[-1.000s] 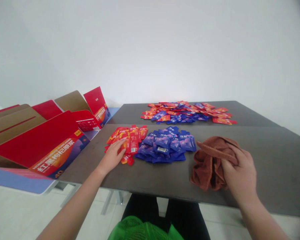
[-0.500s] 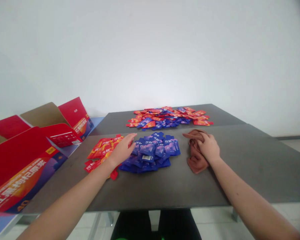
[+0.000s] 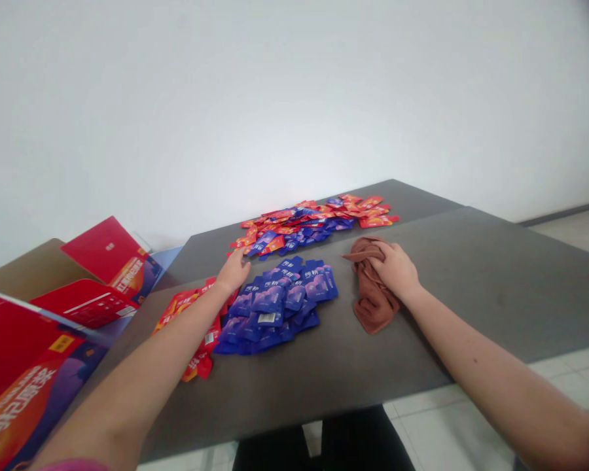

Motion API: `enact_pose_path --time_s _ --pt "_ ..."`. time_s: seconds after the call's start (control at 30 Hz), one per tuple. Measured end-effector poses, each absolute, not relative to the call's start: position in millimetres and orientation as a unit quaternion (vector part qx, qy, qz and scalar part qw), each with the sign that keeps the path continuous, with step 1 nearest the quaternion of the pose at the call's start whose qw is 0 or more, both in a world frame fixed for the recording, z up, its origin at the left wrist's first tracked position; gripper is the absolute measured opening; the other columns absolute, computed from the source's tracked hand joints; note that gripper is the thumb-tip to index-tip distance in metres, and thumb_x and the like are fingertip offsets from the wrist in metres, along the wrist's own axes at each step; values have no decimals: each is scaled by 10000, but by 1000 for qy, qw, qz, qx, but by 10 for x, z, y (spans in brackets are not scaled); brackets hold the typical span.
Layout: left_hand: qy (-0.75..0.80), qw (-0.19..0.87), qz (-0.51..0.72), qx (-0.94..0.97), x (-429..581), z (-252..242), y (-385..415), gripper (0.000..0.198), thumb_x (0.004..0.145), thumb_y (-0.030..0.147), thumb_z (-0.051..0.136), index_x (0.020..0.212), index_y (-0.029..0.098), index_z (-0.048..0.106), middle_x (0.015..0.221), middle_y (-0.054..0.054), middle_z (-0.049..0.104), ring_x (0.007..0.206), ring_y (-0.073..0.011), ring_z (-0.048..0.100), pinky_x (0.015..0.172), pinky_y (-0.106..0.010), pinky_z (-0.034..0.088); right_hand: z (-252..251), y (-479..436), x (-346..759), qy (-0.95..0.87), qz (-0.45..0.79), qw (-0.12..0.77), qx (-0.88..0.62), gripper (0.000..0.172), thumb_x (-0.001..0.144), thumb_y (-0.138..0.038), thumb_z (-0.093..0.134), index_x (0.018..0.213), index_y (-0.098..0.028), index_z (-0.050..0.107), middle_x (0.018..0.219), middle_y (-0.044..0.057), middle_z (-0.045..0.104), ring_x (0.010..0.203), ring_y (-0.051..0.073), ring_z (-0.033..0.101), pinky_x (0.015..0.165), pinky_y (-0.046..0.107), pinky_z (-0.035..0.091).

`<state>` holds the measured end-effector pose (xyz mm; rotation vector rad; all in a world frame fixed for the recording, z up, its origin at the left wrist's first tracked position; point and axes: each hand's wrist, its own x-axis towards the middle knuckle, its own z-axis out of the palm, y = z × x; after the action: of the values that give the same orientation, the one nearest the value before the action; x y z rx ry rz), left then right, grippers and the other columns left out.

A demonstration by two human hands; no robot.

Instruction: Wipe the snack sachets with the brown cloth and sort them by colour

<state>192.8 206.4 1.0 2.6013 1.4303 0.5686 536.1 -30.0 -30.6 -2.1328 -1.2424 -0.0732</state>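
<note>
Head view: the left hand lies flat and empty at the far edge of the red pile and the blue pile. The right hand curls over a cloth on the table. These two piles look sorted; a mixed pile behind is unsorted. The boxes at left are open, contents hidden.

Bright, even, soft light with faint shadows; wide-angle bending at the edges, slightly hazy throughout.
</note>
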Motion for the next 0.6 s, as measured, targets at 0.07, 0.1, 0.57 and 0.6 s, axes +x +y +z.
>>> enact_pose_path --time_s 0.07,0.1,0.57,0.6 --pt "473 51 171 863 1984 -18 2183 591 857 194 479 1417 64 343 1430 -195 438 1210 -274 531 1065 -397 386 -305 -296 5360 -476 -27 328 -816 408 898 -379 462 1259 -226 576 1136 120 583 1025 270 584 847 371 458" --pt "473 46 162 865 2012 -30 2237 601 856 200 488 1420 59 335 1438 -201 426 1255 -284 493 1077 -400 369 -305 -294 5360 -476 -26 326 -816 410 900 -382 463 1262 -225 574 1140 122 583 1029 270 583 848 371 458" --pt "498 6 36 866 2370 -180 2878 836 795 497 603 1437 79 269 1479 -231 354 1356 -321 378 1090 -392 313 -295 -252 5352 -486 -37 307 -817 384 902 -361 485 1254 -233 573 1123 117 583 1007 261 587 833 350 464" --pt "503 4 26 864 2390 -190 2911 858 787 518 604 1441 81 261 1483 -234 348 1357 -326 376 1086 -398 317 -288 -253 5347 -486 -37 306 -818 381 904 -361 483 1251 -233 576 1124 117 583 1002 260 587 829 349 465"
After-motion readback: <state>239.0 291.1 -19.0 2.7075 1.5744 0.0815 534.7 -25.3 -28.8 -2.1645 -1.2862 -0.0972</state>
